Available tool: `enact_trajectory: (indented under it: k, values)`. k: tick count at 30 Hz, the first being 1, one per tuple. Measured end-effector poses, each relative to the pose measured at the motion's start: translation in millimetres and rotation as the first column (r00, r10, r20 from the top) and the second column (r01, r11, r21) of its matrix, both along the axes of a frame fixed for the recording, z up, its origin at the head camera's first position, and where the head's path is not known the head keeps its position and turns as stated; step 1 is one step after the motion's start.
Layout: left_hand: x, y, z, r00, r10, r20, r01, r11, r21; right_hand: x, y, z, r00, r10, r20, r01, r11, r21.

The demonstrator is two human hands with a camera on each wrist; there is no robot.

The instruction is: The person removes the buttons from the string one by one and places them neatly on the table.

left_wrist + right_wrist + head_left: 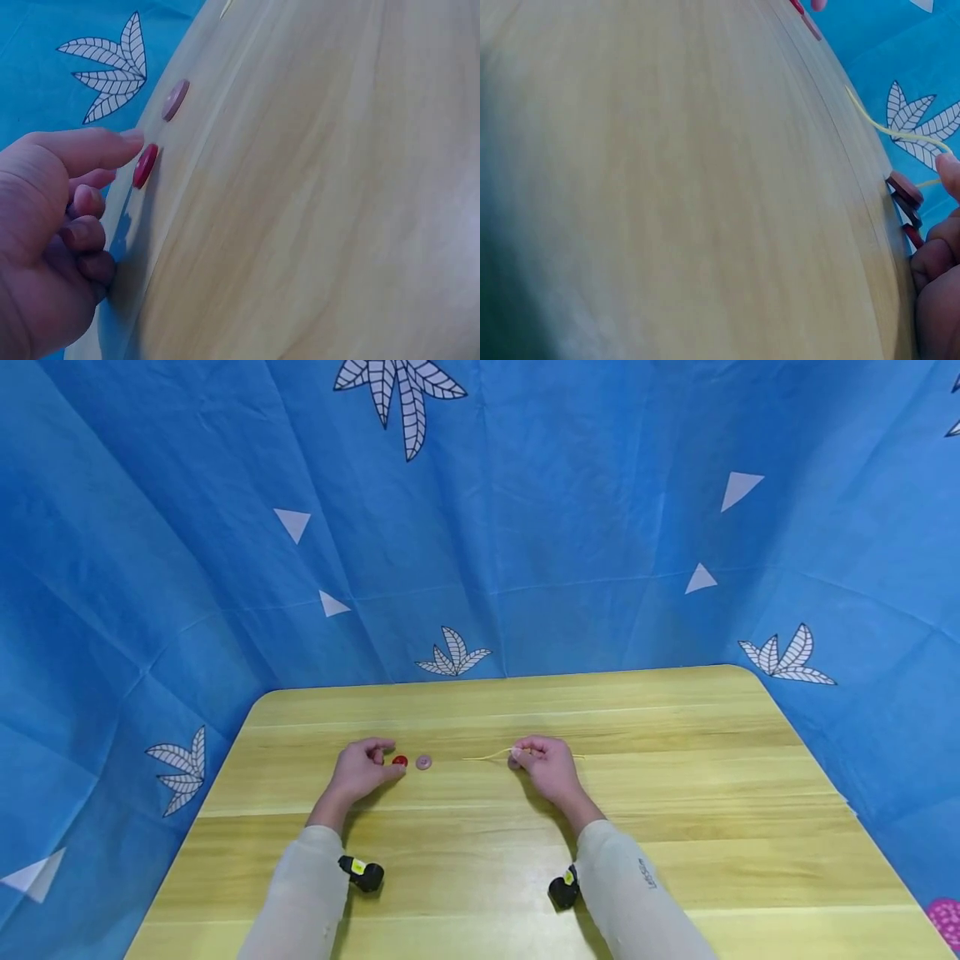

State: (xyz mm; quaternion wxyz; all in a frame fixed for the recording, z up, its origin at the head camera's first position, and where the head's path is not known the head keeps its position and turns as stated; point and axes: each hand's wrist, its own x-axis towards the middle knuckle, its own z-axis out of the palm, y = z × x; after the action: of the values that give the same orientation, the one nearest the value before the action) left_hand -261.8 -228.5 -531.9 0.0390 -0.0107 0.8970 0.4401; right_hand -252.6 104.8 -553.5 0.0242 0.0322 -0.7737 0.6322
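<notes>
My left hand [362, 771] is beside a red button [400, 762] on the table, thumb and forefinger spread apart and the other fingers bent. The thumb tip is close to the red button [145, 166]; whether it touches cannot be told. Just to the right lies a pale pink button [423, 762]. My right hand [550, 768] pinches a yellow string [483, 757], whose loose end points left. Below those fingertips, in the right wrist view, several buttons [906, 187], pinkish, dark and red, sit close together by the string. The right hand partly hides them.
A light wooden table [465, 843] carries everything. Behind it and along its sides hangs a blue curtain [570, 527] with white leaf prints. Small black cameras [363, 873] are strapped to both wrists over pale sleeves.
</notes>
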Motion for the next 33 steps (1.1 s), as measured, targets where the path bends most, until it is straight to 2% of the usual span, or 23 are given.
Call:
enact_trajectory:
  k: [5,12,19,29,33]
  values:
    - [0.4,8.6,2.7,0.998,0.030,-0.054,-0.028,0.999,0.043,-1.4,-1,1.9,1.000,0.006,-0.010,-0.006,1.000,-0.014]
    - [-2.0,23.9,10.4,0.995,0.035,-0.096,-0.031,0.999,0.042,-1.2,0,1.5,1.000,0.019,-0.014,-0.019,1.000,0.007]
    - [-5.3,41.4,17.6,0.995,0.013,-0.103,-0.005,0.997,0.078,0.3,2,1.1,1.000,0.030,0.006,-0.030,1.000,-0.001]
    - [-12.4,68.7,22.8,0.995,-0.017,-0.094,0.035,0.981,0.191,1.0,2,1.8,1.000,0.026,0.005,-0.026,1.000,-0.005]
    - [-13.4,78.4,26.1,0.993,-0.038,-0.115,0.057,0.985,0.163,-0.1,1,0.8,1.000,0.030,-0.009,-0.030,0.999,-0.017]
